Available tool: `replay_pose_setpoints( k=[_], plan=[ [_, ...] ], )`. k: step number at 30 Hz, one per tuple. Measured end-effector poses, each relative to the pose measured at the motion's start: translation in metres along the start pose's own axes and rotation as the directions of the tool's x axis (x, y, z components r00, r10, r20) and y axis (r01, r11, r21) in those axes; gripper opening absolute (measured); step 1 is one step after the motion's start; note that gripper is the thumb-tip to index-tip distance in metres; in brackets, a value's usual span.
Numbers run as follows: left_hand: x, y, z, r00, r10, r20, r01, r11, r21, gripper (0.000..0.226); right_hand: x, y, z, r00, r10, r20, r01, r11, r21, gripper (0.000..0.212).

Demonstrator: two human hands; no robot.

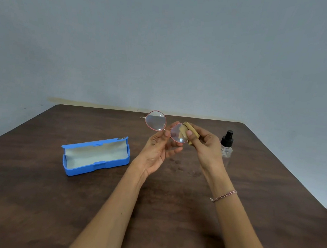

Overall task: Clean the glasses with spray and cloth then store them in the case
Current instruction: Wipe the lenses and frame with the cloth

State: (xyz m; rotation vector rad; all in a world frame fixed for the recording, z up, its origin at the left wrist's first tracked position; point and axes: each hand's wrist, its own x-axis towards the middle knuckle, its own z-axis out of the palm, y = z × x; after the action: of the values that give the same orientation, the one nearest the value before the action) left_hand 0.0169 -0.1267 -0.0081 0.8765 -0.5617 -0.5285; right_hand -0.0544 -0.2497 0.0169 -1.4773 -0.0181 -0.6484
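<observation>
- From my remote seat, my right hand (204, 145) is curled around a folded tan cloth (195, 131). The thumb presses the cloth against the near face of one lens, and the other fingers are wrapped behind it.
- My left hand (157, 151) has its palm turned towards me. Its upper fingers pinch the glasses (156, 121) around the bridge, and the lower fingers are loosely spread and hold nothing.
- The glasses are round, with a thin pinkish-red rim. They are held up above the table, tilted so the free lens is higher and to the left. The lens under the cloth is lower and sits between my two hands. A temple tip shows just behind the free lens. I cannot tell how the arms are folded.
- There is a beaded bracelet (224, 195) on my right wrist.
- The spray bottle (226, 145) is clear with a black nozzle. It stands upright on the table just beyond my right hand, and nothing touches it.
- The blue case (95, 157) lies open well to the left of my left hand. Its lid is tipped back and the pale lining faces up.
- All of this is over a dark wooden table (51, 203) that stands against a grey wall (166, 44).
</observation>
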Motion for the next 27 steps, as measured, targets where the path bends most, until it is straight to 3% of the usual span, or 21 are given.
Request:
replay_pose_setpoints(
  k=[5, 12, 14, 19, 27],
  plan=[
    [0.005, 0.000, -0.004, 0.998, -0.013, 0.055, 0.011, 0.999, 0.035, 0.058, -0.001, 0.003, 0.000, 0.999, -0.017, -0.029, 0.016, 0.998, -0.057, 0.020],
    [0.006, 0.000, -0.008, 0.993, 0.014, 0.116, -0.007, 0.998, -0.059, 0.066, -0.002, -0.001, 0.002, 0.999, 0.004, 0.039, -0.001, 0.996, -0.088, 0.020],
    [0.006, -0.001, -0.008, 0.992, 0.007, 0.122, 0.002, 0.997, -0.073, 0.068, -0.003, -0.001, 0.002, 0.998, -0.064, 0.004, 0.063, 0.974, -0.219, 0.022],
    [0.006, 0.001, -0.009, 0.990, 0.013, 0.138, -0.002, 0.997, -0.078, 0.068, -0.009, -0.006, 0.013, 0.940, -0.335, -0.065, 0.259, 0.826, -0.501, 0.018],
    [0.006, 0.004, -0.012, 0.992, 0.043, 0.121, -0.036, 0.998, -0.054, 0.068, -0.016, -0.003, 0.023, 0.850, -0.514, 0.117, 0.427, 0.540, -0.725, 0.032]
  ],
)
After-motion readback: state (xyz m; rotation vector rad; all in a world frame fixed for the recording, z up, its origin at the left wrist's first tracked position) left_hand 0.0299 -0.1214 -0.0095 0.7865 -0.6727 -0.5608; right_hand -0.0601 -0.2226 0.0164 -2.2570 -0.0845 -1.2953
